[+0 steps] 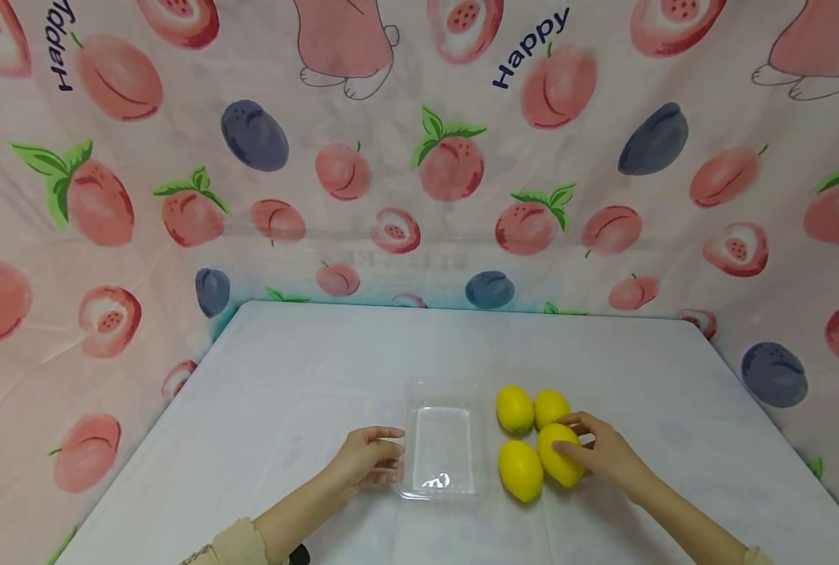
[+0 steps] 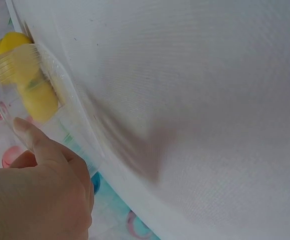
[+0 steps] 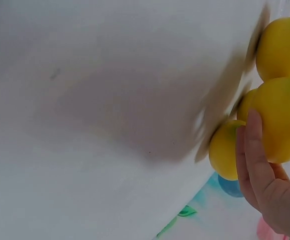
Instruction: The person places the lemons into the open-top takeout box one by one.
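A clear plastic container [image 1: 406, 471] sits on the white table, its wall also showing in the left wrist view. My left hand [image 1: 370, 459] touches the container's left side with its fingertips, thumb near the rim. Right of the container are several yellow lemons. My right hand [image 1: 603, 453] grips the front right lemon [image 1: 559, 457] between thumb and fingers, and in the right wrist view this lemon [image 3: 279, 120] appears raised. Close beside it are a front left lemon [image 1: 521, 471], a back left lemon [image 1: 515, 410] and a back right lemon [image 1: 552, 406].
The white table [image 1: 306, 353] runs back to a fruit-printed cloth [image 1: 391, 173] that hangs behind it and along both sides. A small dark object [image 1: 299, 555] shows by the left sleeve [image 1: 235, 543] at the bottom edge.
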The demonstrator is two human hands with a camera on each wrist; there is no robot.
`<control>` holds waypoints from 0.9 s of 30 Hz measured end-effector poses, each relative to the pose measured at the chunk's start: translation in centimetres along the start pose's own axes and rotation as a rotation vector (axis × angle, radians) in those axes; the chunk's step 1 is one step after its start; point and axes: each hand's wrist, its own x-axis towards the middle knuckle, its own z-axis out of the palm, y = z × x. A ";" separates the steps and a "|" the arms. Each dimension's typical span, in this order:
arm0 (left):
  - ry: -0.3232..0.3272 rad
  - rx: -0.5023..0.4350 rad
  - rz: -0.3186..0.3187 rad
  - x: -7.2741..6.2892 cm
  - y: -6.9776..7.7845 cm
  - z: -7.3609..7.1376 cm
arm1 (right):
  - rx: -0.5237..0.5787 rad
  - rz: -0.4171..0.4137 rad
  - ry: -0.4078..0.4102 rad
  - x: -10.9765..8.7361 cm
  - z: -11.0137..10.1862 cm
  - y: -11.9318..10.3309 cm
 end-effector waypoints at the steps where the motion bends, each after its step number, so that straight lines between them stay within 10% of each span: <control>1: 0.000 -0.001 -0.001 0.0 0.0 0.0 | -0.002 0.001 0.002 0.0 -0.1 0.0; 27: 0.033 -0.012 -0.023 0.2 0.0 0.3 | -0.033 -0.045 0.065 0.5 -1.3 -1.9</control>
